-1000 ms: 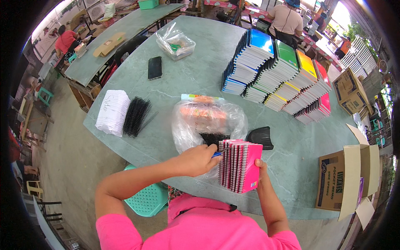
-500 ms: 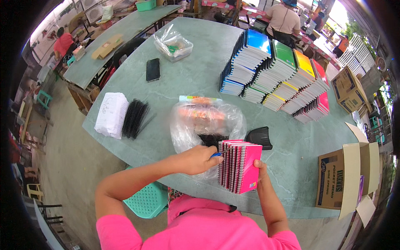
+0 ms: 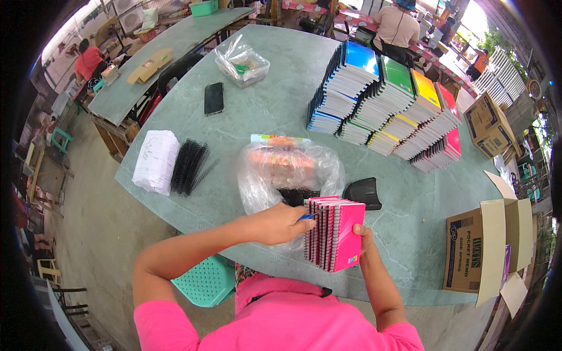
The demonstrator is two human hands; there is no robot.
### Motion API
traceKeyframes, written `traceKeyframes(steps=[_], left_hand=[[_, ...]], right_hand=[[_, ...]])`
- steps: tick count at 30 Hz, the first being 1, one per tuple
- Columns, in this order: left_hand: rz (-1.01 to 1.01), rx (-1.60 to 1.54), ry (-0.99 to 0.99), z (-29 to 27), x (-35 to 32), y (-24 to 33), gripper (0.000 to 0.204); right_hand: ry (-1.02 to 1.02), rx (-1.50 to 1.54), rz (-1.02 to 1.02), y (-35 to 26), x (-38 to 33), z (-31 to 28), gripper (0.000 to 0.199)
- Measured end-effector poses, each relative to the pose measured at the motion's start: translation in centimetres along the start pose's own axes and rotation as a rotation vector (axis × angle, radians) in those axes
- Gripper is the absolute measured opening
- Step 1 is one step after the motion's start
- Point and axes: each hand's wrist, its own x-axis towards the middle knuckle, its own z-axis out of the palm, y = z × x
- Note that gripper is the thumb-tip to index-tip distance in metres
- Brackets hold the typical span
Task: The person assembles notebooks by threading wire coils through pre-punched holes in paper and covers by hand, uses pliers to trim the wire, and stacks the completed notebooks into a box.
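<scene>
A stack of pink spiral notebooks (image 3: 333, 234) stands at the green stone counter's (image 3: 263, 111) near edge, with a clear plastic bag (image 3: 290, 169) just behind it. Black binding coils (image 3: 188, 166) lie left, beside white paper sheets (image 3: 155, 161). Colourful notebook stacks (image 3: 386, 108) sit far right.

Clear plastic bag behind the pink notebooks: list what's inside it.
The clear plastic bag shows orange packets up top and black spiral coils at its near edge; the left hand and pink notebooks cover its lower part.
</scene>
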Motion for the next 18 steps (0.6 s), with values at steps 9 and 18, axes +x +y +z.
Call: traceKeyframes(steps=[9, 18], left_hand=[[-0.271, -0.816, -0.381, -0.7, 0.1, 0.8, 0.048], [0.192, 0.074, 0.172, 1.0, -1.9, 0.6, 0.038]], right_hand=[[-0.025, -0.013, 0.043, 0.1, -0.3, 0.6, 0.065], [0.003, 0.000, 0.059, 0.1, -1.9, 0.9, 0.066]])
